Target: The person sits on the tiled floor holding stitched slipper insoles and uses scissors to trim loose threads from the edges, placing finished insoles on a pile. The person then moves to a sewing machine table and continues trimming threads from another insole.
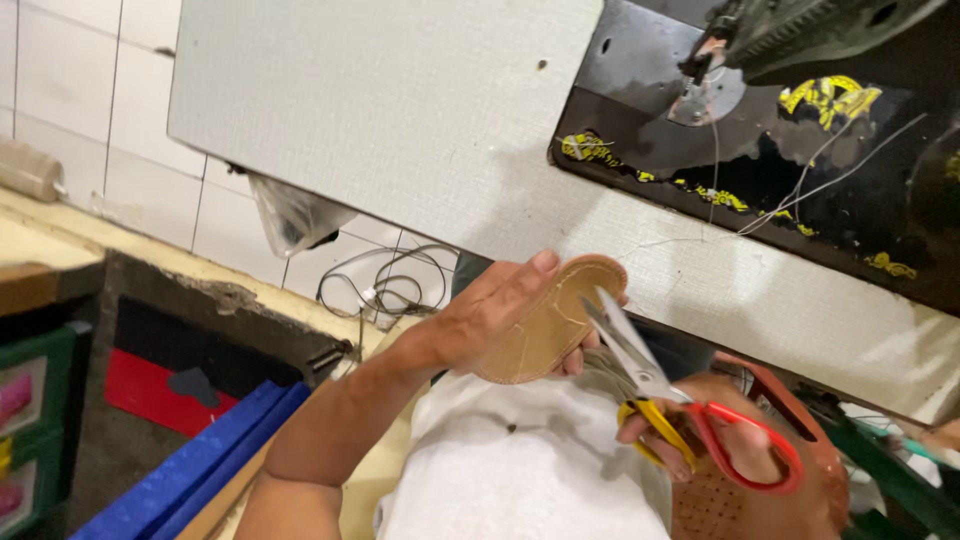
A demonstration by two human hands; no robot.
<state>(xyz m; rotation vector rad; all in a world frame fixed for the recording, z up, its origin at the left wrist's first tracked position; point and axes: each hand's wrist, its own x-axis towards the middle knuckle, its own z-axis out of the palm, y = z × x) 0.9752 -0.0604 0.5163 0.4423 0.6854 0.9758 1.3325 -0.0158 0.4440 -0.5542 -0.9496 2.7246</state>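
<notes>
Tan sole-shaped leather piece [545,322] gripped by left hand [490,322], right hand [665,440] clasping open scissors [655,385]

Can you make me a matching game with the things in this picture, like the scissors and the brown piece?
Things:
1. red and yellow handled scissors
2. tan, rounded leather-like piece
3. black sewing machine with yellow decoration
4. clear plastic bag

Places:
A. hanging below the grey table edge
B. held in the left hand
C. set into the grey tabletop
D. held in the right hand

Pairs: 1-D, 2-B, 3-C, 4-A
</notes>
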